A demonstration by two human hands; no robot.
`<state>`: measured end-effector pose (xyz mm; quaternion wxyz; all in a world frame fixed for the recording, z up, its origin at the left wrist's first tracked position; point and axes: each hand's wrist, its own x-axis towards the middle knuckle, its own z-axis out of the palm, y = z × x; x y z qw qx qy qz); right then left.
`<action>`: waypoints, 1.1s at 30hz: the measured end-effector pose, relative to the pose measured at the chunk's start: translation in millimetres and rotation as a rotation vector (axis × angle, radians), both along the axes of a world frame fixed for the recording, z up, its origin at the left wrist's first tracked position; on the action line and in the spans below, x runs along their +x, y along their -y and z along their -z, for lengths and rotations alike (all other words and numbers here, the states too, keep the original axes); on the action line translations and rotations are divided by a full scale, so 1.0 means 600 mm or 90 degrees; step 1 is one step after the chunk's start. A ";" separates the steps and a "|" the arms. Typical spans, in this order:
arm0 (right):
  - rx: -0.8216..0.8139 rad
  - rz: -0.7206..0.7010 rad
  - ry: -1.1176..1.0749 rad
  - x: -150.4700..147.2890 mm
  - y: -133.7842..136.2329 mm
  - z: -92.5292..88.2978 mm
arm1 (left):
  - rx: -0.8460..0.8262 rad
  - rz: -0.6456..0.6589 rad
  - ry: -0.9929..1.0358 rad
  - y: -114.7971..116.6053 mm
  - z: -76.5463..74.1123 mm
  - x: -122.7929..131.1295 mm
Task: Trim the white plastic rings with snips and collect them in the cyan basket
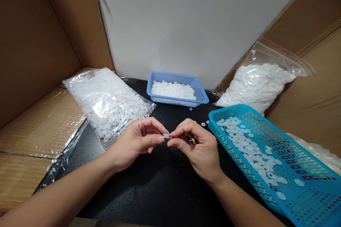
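My left hand [141,138] is closed, pinching a small white plastic washer [166,136] edge-on between thumb and fingertips. It may be two pieces stacked. My right hand [199,147] is closed around a small dark metal tool [189,137], whose kind I cannot make out. The right thumb and forefinger come together beside the washer, almost touching it; a thin reddish-brown tip shows between them. Both hands are above the black tabletop [154,191]. The fingers hide part of the washer and most of the tool.
A blue basket [176,101] of white rings stands at the back. A clear bag [112,103] of rings lies left, another full bag [255,81] leans back right. The turquoise basket [239,163] at right holds white discs. Loose discs [203,124] lie near it. Cardboard walls [53,25] enclose the sides.
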<state>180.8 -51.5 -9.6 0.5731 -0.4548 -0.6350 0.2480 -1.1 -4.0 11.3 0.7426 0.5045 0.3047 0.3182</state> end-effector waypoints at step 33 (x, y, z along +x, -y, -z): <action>0.237 0.088 0.312 0.011 0.008 -0.001 | 0.046 -0.093 0.016 -0.002 -0.001 -0.003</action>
